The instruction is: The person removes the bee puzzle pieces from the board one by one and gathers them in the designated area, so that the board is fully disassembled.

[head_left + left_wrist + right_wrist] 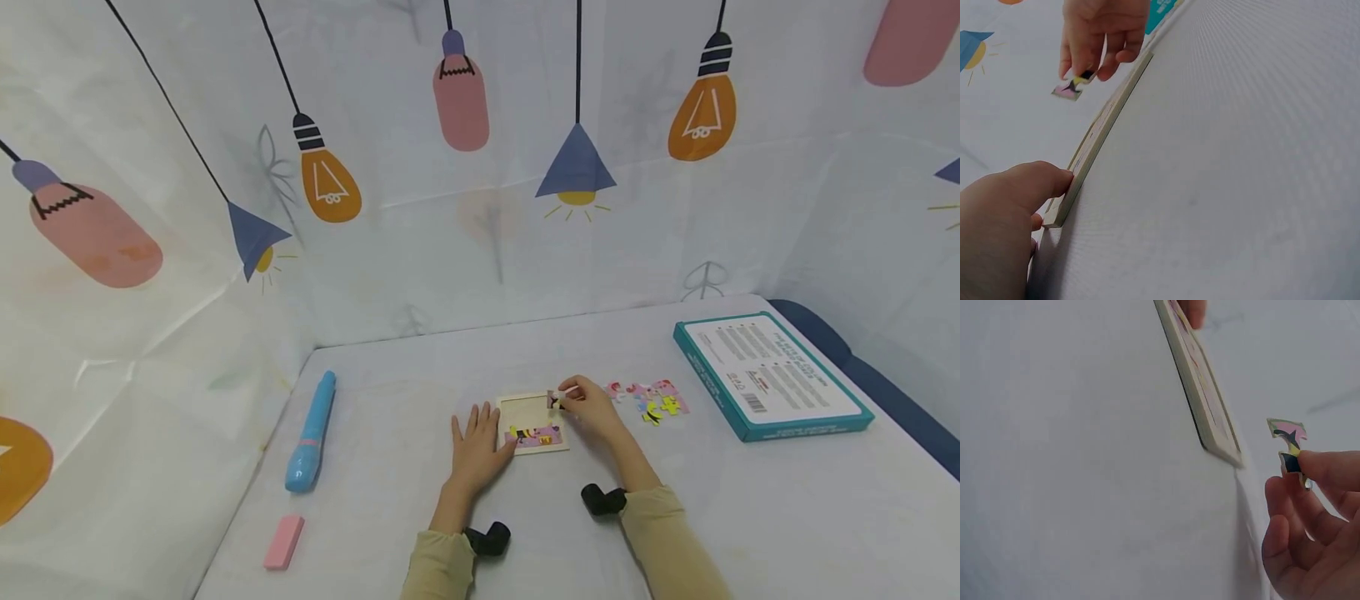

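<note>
My right hand (592, 410) pinches a jigsaw puzzle piece (1290, 442) between thumb and fingertips. Pink, yellow and black show on the piece. It is held up over the upper right corner of a small wooden puzzle tray (543, 450). Joined pieces with a bee picture (534, 436) fill the bottom strip of that tray; bare wood shows above them. My left hand (474, 457) lies at the tray's left side with fingers spread and straight, its thumb (1054, 179) resting on the lower left corner.
Several loose puzzle pieces (663, 400) lie right of my right hand. Farther right is a teal and white box (776, 375). On the left side of the white table (390, 500) are a blue pen-shaped device (311, 437) and a pink block (284, 542).
</note>
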The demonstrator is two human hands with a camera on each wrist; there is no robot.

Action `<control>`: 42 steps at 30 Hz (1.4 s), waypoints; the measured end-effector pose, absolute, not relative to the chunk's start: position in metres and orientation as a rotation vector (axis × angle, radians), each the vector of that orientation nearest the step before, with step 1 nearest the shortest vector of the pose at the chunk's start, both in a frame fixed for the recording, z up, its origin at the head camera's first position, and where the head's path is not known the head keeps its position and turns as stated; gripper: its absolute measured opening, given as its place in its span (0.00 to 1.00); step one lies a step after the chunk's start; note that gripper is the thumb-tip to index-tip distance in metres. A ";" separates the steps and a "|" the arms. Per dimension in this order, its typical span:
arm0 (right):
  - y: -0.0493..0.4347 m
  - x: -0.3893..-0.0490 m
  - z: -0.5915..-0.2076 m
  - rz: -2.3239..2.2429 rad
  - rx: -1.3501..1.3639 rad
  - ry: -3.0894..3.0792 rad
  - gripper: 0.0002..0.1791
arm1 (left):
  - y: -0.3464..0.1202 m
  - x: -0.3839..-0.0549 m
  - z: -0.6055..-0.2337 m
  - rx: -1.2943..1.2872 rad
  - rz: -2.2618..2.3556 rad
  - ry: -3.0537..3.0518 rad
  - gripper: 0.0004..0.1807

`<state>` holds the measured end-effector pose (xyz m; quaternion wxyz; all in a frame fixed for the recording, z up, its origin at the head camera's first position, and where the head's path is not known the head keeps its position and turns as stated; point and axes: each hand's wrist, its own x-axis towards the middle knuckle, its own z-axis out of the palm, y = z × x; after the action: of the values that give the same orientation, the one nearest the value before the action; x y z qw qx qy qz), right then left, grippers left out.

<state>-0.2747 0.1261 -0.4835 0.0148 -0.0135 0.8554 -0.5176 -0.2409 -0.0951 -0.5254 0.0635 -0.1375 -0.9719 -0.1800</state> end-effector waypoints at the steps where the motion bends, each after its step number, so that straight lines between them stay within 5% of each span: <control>1: 0.133 -0.274 -0.484 -1.606 -0.004 2.651 0.11 | -0.095 -0.241 -0.525 -0.416 -0.544 -2.938 0.36; 16: 0.199 -0.255 -0.477 -1.339 0.195 2.832 0.14 | -0.096 -0.240 -0.521 -0.412 -0.567 -2.940 0.35; 42: 0.195 -0.258 -0.483 -1.226 0.229 3.013 0.15 | -0.096 -0.238 -0.524 -0.441 -0.590 -2.916 0.37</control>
<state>-0.2584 0.1952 -0.4831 -0.0596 0.0702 0.9223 -0.3754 -0.2385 -0.0959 -0.5239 0.0670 -0.1464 -0.9673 -0.1958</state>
